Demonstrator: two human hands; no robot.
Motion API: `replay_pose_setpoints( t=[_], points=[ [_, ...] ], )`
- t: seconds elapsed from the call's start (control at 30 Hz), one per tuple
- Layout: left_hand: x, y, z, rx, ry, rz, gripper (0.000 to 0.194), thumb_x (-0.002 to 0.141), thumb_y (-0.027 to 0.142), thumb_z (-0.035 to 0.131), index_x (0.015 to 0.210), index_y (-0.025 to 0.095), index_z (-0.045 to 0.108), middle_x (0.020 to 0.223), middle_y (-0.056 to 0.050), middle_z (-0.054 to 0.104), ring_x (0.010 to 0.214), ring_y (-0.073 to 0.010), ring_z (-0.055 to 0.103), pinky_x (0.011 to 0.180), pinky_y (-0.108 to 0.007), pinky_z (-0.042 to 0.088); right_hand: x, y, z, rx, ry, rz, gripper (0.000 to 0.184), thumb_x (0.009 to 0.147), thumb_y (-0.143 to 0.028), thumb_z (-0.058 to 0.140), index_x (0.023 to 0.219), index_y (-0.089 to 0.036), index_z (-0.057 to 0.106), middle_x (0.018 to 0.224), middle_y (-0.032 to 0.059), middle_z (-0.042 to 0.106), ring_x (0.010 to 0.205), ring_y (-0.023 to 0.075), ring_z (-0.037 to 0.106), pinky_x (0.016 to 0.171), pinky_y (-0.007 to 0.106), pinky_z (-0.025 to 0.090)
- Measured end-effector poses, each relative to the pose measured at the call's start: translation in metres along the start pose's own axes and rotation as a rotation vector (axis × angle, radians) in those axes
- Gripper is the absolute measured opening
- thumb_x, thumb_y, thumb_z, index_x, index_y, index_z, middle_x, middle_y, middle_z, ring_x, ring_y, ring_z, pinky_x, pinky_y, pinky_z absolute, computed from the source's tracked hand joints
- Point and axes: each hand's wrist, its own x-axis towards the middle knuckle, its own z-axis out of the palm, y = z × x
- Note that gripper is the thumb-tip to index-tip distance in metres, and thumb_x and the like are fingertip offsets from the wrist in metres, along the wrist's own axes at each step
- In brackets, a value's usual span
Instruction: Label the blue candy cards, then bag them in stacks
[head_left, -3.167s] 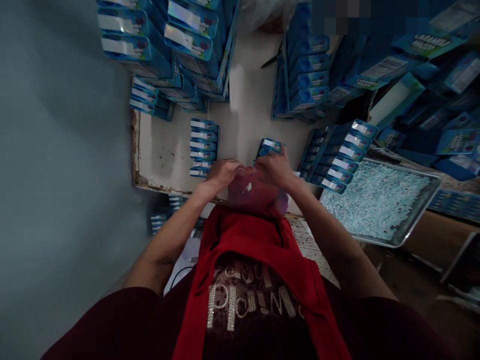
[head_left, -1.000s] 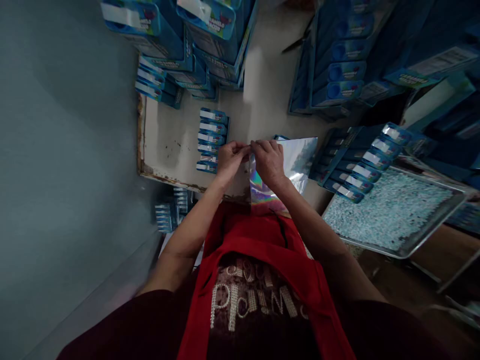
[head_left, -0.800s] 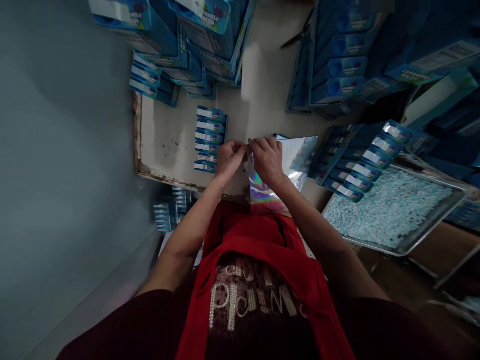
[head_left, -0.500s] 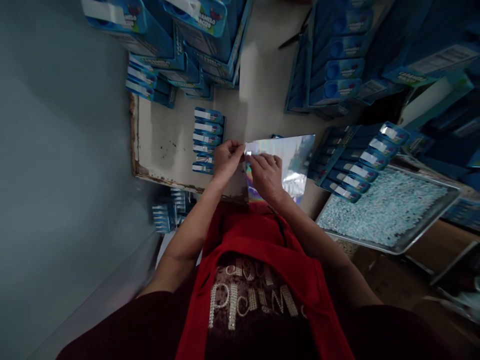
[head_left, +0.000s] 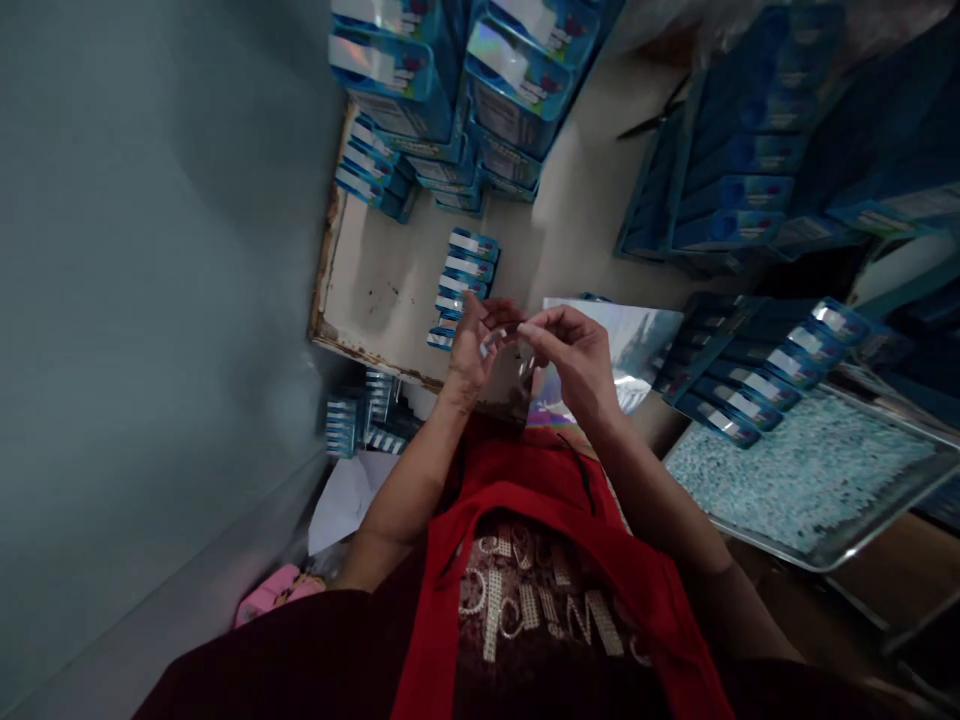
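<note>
A thin shiny strip [head_left: 503,334] runs in a curve between my two hands. My right hand [head_left: 576,355] pinches its end between thumb and fingertips. At the strip's other end is my left hand [head_left: 470,350], its palm turned inward, thumb and fingers apart; the strip seems to touch that palm, though blur hides how. A silvery iridescent sheet [head_left: 634,345] lies on the table, partly under my right hand. Just beyond my left hand stands a row of small blue packs [head_left: 470,268] with silvery strips across their ends.
Blue boxes [head_left: 517,85] are stacked at the back left, more [head_left: 739,190] at the back right. A dark pointed tool [head_left: 651,125] lies between. Right, blue packs [head_left: 757,375] overhang a metal tray [head_left: 847,557] of pale blue pieces. The table's worn edge [head_left: 375,362] borders my left side.
Both hands have come off the sheet, and the shiny strip now spans between them. My left hand has opened out from its pinch. The whole view has shifted, putting things further right.
</note>
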Motion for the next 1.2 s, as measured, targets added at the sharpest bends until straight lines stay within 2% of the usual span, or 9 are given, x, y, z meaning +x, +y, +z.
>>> replay_pose_setpoints(
  t=[0.1, 0.23, 0.47, 0.63, 0.8, 0.9, 1.0, 1.1, 1.2],
  points=[
    [-0.014, 0.008, -0.019, -0.150, -0.022, -0.046, 0.068, 0.083, 0.087, 0.073, 0.095, 0.020, 0.074, 0.090, -0.007, 0.080, 0.089, -0.0234, 0.078, 0.087, -0.039, 0.064, 0.023, 0.023, 0.019, 0.083, 0.090, 0.094, 0.044, 0.065, -0.055, 0.097, 0.073, -0.022, 0.070, 0.064, -0.0048, 0.065, 0.055, 0.0091, 0.050, 0.052, 0.023, 0.042],
    [-0.027, -0.002, -0.038, -0.094, 0.041, -0.089, 0.057, 0.055, 0.052, 0.106, 0.089, 0.019, 0.073, 0.082, 0.001, 0.079, 0.076, -0.0168, 0.076, 0.082, -0.031, 0.063, 0.009, 0.048, 0.027, 0.048, 0.162, 0.230, 0.041, 0.060, -0.051, 0.095, 0.073, -0.021, 0.069, 0.065, -0.0045, 0.065, 0.055, 0.0105, 0.052, 0.047, 0.023, 0.042],
    [-0.052, -0.031, -0.063, -0.164, 0.020, -0.232, 0.057, 0.062, 0.059, 0.100, 0.093, 0.017, 0.078, 0.087, -0.004, 0.081, 0.080, -0.0178, 0.076, 0.079, -0.030, 0.062, -0.023, 0.067, 0.035, -0.209, 0.294, 0.156, 0.028, 0.073, -0.046, 0.085, 0.078, -0.023, 0.072, 0.057, -0.0075, 0.054, 0.048, 0.0110, 0.047, 0.041, 0.024, 0.041],
    [-0.057, -0.034, -0.084, 0.232, 0.207, 0.074, 0.041, 0.075, 0.049, 0.093, 0.096, 0.020, 0.072, 0.092, -0.004, 0.075, 0.087, -0.0196, 0.070, 0.089, -0.035, 0.057, -0.032, 0.064, 0.040, -0.075, 0.279, 0.162, 0.031, 0.071, -0.048, 0.090, 0.081, -0.023, 0.074, 0.065, -0.0058, 0.058, 0.056, 0.0117, 0.049, 0.045, 0.025, 0.050],
    [-0.035, -0.023, -0.105, 0.932, 0.338, 0.531, 0.027, 0.088, 0.038, 0.086, 0.107, 0.025, 0.073, 0.125, -0.014, 0.073, 0.125, -0.0327, 0.062, 0.117, -0.047, 0.043, -0.050, 0.068, 0.025, 0.035, 0.307, 0.144, 0.034, 0.072, -0.049, 0.092, 0.080, -0.023, 0.071, 0.058, -0.0097, 0.050, 0.048, 0.0076, 0.037, 0.042, 0.021, 0.038],
    [0.000, -0.016, -0.117, 1.043, 0.256, 0.552, 0.014, 0.094, 0.030, 0.076, 0.106, 0.024, 0.074, 0.117, -0.014, 0.073, 0.120, -0.0330, 0.062, 0.115, -0.047, 0.043, -0.060, 0.072, 0.007, 0.072, 0.273, 0.161, 0.035, 0.069, -0.047, 0.094, 0.077, -0.023, 0.070, 0.055, -0.0099, 0.049, 0.046, 0.0063, 0.033, 0.040, 0.021, 0.031],
    [0.028, -0.007, -0.129, 1.027, 0.352, 0.500, 0.013, 0.092, 0.023, 0.072, 0.104, 0.022, 0.072, 0.106, -0.011, 0.071, 0.110, -0.0312, 0.065, 0.109, -0.045, 0.047, -0.069, 0.070, -0.020, 0.080, 0.300, 0.146, 0.032, 0.070, -0.045, 0.094, 0.076, -0.022, 0.072, 0.053, -0.0093, 0.048, 0.046, 0.0062, 0.031, 0.040, 0.020, 0.026],
    [0.023, -0.004, -0.117, 1.012, 0.418, 0.590, 0.030, 0.086, 0.033, 0.084, 0.110, 0.020, 0.071, 0.117, -0.014, 0.070, 0.119, -0.0326, 0.063, 0.115, -0.047, 0.045, -0.076, 0.064, -0.056, 0.092, 0.347, 0.123, 0.030, 0.071, -0.042, 0.095, 0.074, -0.022, 0.073, 0.051, -0.0095, 0.046, 0.048, 0.0062, 0.030, 0.040, 0.019, 0.026],
    [-0.003, -0.027, -0.057, 0.915, 0.320, 0.638, 0.049, 0.081, 0.041, 0.091, 0.120, 0.021, 0.069, 0.126, -0.014, 0.069, 0.125, -0.0310, 0.062, 0.117, -0.046, 0.046, -0.081, 0.060, -0.091, 0.110, 0.328, 0.139, 0.029, 0.068, -0.042, 0.097, 0.074, -0.023, 0.075, 0.051, -0.0097, 0.046, 0.047, 0.0064, 0.030, 0.040, 0.019, 0.033]
  ],
)
